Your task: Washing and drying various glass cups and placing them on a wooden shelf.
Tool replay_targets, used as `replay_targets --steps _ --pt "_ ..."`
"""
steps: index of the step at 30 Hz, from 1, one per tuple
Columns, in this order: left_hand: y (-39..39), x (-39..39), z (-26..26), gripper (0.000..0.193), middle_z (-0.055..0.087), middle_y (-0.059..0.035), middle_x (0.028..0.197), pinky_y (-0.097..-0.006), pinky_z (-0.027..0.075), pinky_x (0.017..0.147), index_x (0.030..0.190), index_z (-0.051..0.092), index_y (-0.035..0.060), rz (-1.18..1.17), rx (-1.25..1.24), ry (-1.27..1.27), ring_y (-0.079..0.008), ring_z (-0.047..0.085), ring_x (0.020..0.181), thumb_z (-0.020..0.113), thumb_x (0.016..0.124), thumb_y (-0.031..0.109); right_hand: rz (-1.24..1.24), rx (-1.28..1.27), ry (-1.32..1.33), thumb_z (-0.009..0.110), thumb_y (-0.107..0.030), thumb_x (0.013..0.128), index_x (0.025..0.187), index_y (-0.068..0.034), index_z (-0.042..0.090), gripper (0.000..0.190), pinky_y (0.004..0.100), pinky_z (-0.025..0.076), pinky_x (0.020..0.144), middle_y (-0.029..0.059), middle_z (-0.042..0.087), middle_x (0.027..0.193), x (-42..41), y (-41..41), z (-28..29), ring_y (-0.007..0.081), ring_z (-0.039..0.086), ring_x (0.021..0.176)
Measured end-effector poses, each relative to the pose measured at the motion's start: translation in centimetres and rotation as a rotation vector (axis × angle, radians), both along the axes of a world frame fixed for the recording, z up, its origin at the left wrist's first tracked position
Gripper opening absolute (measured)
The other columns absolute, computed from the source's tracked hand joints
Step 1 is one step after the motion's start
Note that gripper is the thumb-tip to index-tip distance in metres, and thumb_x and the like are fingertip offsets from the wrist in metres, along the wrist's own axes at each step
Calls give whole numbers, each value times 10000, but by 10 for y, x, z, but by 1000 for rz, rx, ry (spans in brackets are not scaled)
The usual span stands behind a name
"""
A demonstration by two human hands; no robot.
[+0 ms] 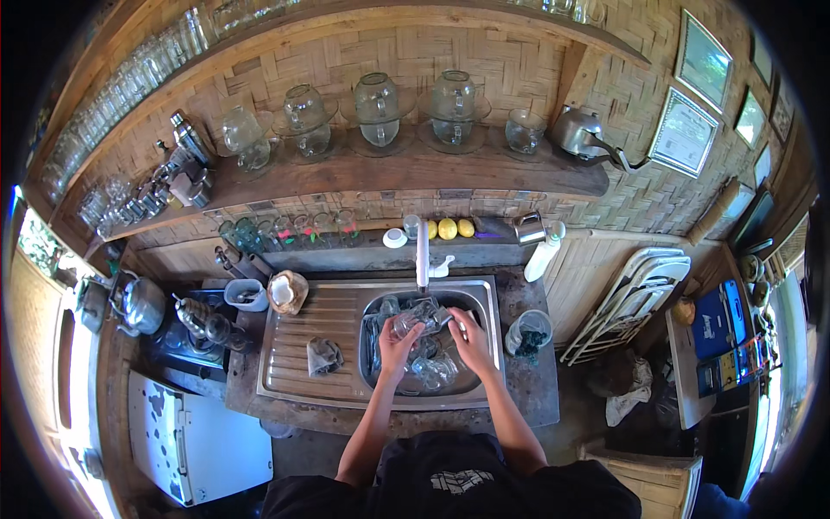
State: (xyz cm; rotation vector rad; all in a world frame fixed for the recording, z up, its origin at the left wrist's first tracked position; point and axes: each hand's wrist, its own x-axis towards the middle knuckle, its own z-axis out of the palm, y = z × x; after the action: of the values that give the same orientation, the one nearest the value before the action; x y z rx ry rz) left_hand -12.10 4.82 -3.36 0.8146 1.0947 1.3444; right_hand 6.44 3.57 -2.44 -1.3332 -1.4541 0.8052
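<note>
Over the steel sink basin, my left hand is closed around a clear glass vessel tipped on its side. My right hand is at the vessel's right end, fingers bent beside a small greyish piece. Whether that piece is part of the vessel, and whether the right fingers grip it, is unclear. Below the hands, several clear glasses lie jumbled in the basin. The white faucet stands just behind them, its spout pointing toward the basin.
A crumpled grey cloth and a halved coconut rest on the ribbed drainboard. To the right stand a clear tub with a dark green scrubber and a white bottle. Lemons line the back ledge beneath a wooden shelf.
</note>
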Motion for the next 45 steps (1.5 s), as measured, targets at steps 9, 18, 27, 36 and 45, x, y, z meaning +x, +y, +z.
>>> replay_targets --steps 9,18,27,36,45 --pt "-23 -6 -6 580 751 -148 867 -307 562 703 1177 616 0 -115 373 725 -156 722 779 914 754 260 -169 -40 -63 627 -156 995 1280 -61 633 300 399 517 945 203 600 1334 -5 -71 3 395 608 1190" --pt "-52 9 -31 383 694 -15 918 -216 525 730 1119 648 -23 -161 -22 139 -70 654 852 835 867 198 -492 184 -497 681 -68 877 1211 -92 635 338 457 450 975 124 636 1222 48 -101 26 362 562 1135" --pt "-72 61 -18 323 702 -29 968 -238 516 772 1108 655 2 -137 18 41 -76 636 876 812 887 177 -277 -9 -813 703 -396 904 1367 -115 558 560 583 278 1110 127 590 1339 136 -85 22 307 502 1302" --pt "-92 129 -26 317 705 -8 946 -210 490 748 1135 653 18 -47 -82 106 -57 628 846 803 893 159 64 -227 -872 552 -472 1002 1319 -166 585 442 676 113 1164 91 684 1239 180 -63 -3 320 625 1185" --pt "-101 155 -26 360 714 -34 1015 -217 502 786 1186 638 12 47 -47 81 -75 644 915 797 898 160 185 -152 -703 542 -357 1022 1148 -121 609 275 698 131 1122 153 688 1096 197 -50 -17 362 674 1047"
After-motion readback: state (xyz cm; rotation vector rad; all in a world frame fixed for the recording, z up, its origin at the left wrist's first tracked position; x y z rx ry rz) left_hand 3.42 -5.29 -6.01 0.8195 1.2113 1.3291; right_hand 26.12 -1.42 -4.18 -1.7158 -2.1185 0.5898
